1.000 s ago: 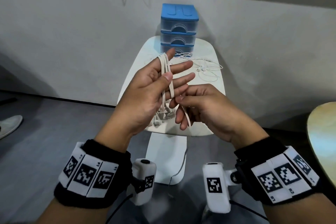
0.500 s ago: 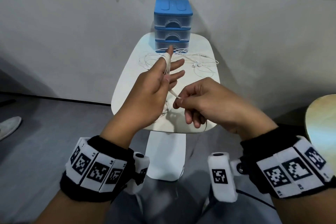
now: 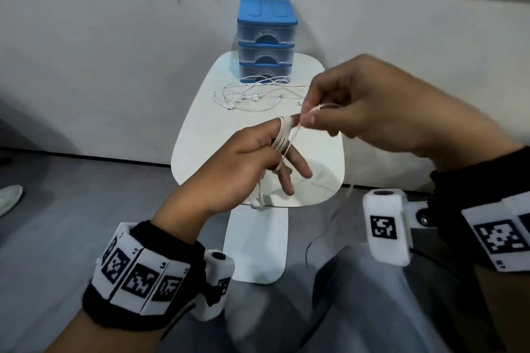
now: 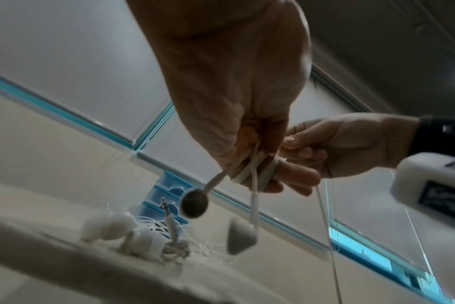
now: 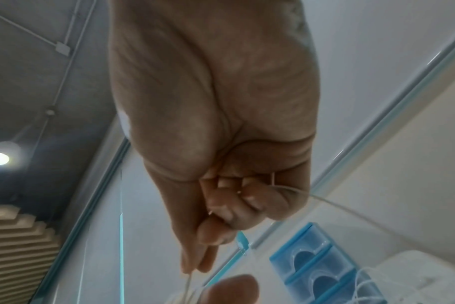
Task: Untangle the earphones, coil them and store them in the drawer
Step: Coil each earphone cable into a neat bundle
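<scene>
A white earphone cable is wound in several loops round the fingers of my left hand, held above the small white table. Seen from the left wrist, the loops cross the fingers, and two earbuds hang below them. My right hand is raised just right of the left fingertips and pinches the free cable between thumb and forefinger; the pinched cable also shows from the right wrist. A blue three-drawer unit stands at the table's far end, all drawers closed.
More tangled white earphones lie on the table before the drawers. Another bundled set with its jack plug sits near the table's front edge. The wall is right behind the drawers. A shoe is on the floor at the left.
My right hand has risen from below the left fingers to above and right of them, carrying the cable round. The left hand has turned over, fingers pointing down and away.
</scene>
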Tool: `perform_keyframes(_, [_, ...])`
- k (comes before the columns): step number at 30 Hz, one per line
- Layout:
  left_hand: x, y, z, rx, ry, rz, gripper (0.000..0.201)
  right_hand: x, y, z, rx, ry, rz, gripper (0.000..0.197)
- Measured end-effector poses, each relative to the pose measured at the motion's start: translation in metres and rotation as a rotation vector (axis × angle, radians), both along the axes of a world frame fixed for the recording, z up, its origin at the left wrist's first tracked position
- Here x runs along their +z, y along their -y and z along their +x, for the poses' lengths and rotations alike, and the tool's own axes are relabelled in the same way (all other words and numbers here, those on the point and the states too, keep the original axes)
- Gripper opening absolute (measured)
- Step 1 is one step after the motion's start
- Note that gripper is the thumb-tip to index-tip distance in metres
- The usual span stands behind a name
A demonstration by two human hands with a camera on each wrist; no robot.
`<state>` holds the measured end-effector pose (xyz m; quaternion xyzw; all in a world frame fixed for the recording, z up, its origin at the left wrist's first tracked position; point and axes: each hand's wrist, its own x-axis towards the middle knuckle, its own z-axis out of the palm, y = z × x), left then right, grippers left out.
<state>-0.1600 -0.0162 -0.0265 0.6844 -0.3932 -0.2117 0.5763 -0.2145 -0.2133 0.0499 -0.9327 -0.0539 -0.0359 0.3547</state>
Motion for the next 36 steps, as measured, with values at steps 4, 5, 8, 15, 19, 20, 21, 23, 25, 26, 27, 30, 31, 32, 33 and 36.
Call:
perform_keyframes(4, [0.005, -0.009, 0.0, -0.061, -0.197, -0.146, 0.043, -0.009, 0.008, 0.01, -0.022, 0.15, 0.087, 0.016])
perform_keyframes(5, [0.006, -0.01, -0.001, -0.062, -0.219, -0.169, 0.042, -0.015, 0.008, 0.012, -0.009, 0.147, 0.118, 0.018])
perform_keyframes(8, [0.009, -0.018, -0.003, -0.098, -0.272, -0.252, 0.038, -0.035, 0.0, 0.012, 0.044, 0.076, 0.238, 0.024])
perform_keyframes(15, [0.024, -0.024, -0.005, -0.037, -0.463, -0.494, 0.034, -0.072, -0.028, -0.003, 0.103, -0.131, 0.56, 0.035])
perform_keyframes(19, [0.028, -0.023, 0.004, 0.074, -0.569, -0.646, 0.04, -0.08, -0.041, -0.011, 0.142, -0.197, 0.726, 0.036])
perform_keyframes(20, [0.028, -0.023, 0.008, 0.119, -0.565, -0.66, 0.038, -0.081, -0.044, -0.013, 0.166, -0.216, 0.758, 0.036])
perform_keyframes(21, [0.026, -0.022, 0.012, 0.176, -0.545, -0.652, 0.033, -0.08, -0.048, -0.015, 0.194, -0.244, 0.775, 0.036])
perform_keyframes(23, [0.023, -0.019, 0.016, 0.295, -0.435, -0.564, 0.019, -0.072, -0.052, -0.019, 0.254, -0.294, 0.736, 0.037])
perform_keyframes(25, [0.019, -0.017, 0.016, 0.353, -0.289, -0.433, 0.022, -0.055, -0.054, -0.022, 0.285, -0.291, 0.673, 0.037])
perform_keyframes(26, [0.017, -0.017, 0.015, 0.35, -0.225, -0.357, 0.025, -0.045, -0.054, -0.022, 0.275, -0.262, 0.673, 0.035])
perform_keyframes(27, [0.015, -0.017, 0.014, 0.333, -0.176, -0.285, 0.026, -0.035, -0.052, -0.022, 0.248, -0.22, 0.699, 0.032])
perform_keyframes(30, [0.01, -0.019, 0.006, 0.236, -0.068, -0.108, 0.029, -0.008, -0.041, -0.017, 0.099, -0.054, 0.777, 0.027])
perform_keyframes(31, [0.01, -0.018, 0.003, 0.202, -0.046, -0.075, 0.032, -0.002, -0.037, -0.014, 0.041, -0.005, 0.768, 0.027])
perform_keyframes(32, [0.011, -0.018, -0.001, 0.17, -0.043, -0.059, 0.035, 0.001, -0.032, -0.011, -0.014, 0.033, 0.74, 0.028])
perform_keyframes(33, [0.012, -0.018, -0.004, 0.143, -0.049, -0.05, 0.035, 0.002, -0.027, -0.007, -0.058, 0.059, 0.698, 0.031])
perform_keyframes(36, [0.016, -0.018, -0.011, 0.081, -0.02, -0.013, 0.021, -0.008, -0.017, 0.004, -0.126, 0.071, 0.511, 0.042])
